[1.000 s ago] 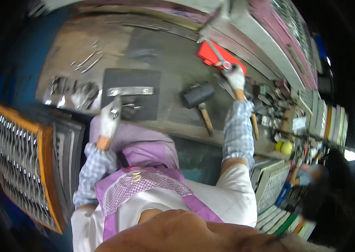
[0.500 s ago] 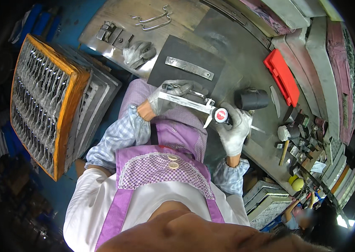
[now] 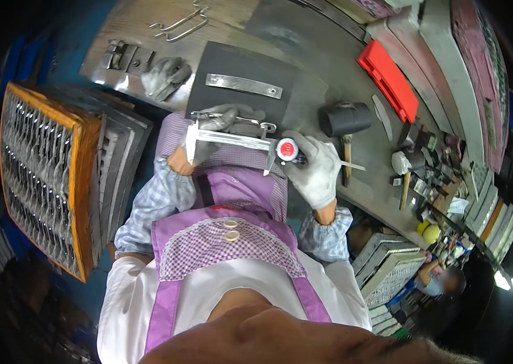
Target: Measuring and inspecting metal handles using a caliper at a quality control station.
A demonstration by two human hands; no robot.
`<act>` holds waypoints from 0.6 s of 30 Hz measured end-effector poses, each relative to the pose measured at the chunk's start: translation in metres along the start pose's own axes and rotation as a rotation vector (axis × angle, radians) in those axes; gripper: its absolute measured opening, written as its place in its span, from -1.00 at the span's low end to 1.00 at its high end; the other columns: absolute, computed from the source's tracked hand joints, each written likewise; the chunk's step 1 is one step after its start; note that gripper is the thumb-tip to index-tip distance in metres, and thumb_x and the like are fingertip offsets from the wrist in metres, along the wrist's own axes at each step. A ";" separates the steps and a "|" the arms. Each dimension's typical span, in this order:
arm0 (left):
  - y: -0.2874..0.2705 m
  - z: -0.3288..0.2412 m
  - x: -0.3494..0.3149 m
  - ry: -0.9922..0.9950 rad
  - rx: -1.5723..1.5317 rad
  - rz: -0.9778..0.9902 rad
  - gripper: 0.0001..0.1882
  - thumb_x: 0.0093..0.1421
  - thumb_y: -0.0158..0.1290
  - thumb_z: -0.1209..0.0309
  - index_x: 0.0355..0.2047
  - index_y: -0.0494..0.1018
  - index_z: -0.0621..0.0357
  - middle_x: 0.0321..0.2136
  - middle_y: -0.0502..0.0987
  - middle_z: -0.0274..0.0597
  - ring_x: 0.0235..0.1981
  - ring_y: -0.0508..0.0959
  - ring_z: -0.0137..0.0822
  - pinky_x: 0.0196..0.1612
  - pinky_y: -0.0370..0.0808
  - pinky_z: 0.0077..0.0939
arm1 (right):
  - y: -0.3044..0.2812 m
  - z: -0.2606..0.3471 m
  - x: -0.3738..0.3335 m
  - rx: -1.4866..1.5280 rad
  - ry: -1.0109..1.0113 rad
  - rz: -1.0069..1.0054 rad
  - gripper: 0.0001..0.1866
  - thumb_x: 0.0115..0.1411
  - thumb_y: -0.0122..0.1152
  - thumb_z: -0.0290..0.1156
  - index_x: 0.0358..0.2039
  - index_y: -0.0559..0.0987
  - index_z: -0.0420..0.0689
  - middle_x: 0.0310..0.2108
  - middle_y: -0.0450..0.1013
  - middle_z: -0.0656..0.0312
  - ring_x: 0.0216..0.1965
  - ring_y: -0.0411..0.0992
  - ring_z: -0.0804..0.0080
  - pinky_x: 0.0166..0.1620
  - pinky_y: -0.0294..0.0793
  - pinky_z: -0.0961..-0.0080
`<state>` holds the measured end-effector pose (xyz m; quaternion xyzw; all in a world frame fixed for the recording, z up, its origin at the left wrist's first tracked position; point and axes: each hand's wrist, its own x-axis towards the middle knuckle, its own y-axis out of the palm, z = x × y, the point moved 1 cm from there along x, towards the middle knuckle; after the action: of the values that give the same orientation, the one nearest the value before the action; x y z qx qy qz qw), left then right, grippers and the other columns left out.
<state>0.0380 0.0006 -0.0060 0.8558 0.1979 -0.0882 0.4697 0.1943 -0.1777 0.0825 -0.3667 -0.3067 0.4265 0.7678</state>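
My right hand (image 3: pixel 316 176), in a white glove, is closed round the dial end of a caliper (image 3: pixel 232 139). The caliper's jaws stand apart, one near my left wrist and the other close to the red-centred dial. In my gloved left hand (image 3: pixel 225 124) is a slim, shiny metal part (image 3: pixel 267 127) with a rounded, holed end, lying alongside the caliper beam. The fingers hide part of it. Whether the jaws touch the part I cannot tell. Just beyond, a curved flat metal strip (image 3: pixel 243 85) with a hole lies on a dark mat (image 3: pixel 208 64).
Right of my right hand lies a black-headed mallet (image 3: pixel 344 118), with a red case (image 3: pixel 388 79) behind it. A crumpled grey glove (image 3: pixel 165 79), a metal fixture (image 3: pixel 128 56) and bent wire hooks (image 3: pixel 181 25) sit at the far left. Orange-edged stacked trays (image 3: pixel 87 182) stand at left.
The caliper's far-left jaw now shows past my left hand, and the beam lies more level. The whole scene has shifted left in view. Both hands keep their holds.
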 end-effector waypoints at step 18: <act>0.000 -0.051 0.005 -0.061 0.713 -0.332 -0.63 0.43 0.03 0.24 0.02 0.50 0.34 -0.18 0.63 -0.04 -0.17 0.64 -0.36 -0.21 0.59 -0.53 | -0.023 -0.087 0.044 0.368 0.499 0.012 -0.58 -0.09 0.45 -0.37 -0.13 0.70 -0.10 -0.31 0.63 0.12 -0.29 0.58 0.33 -0.11 0.51 0.42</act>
<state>0.0409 0.0453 0.0198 0.9187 0.2764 -0.2516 0.1279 0.2925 -0.1736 0.0609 -0.3166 -0.0240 0.3763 0.8704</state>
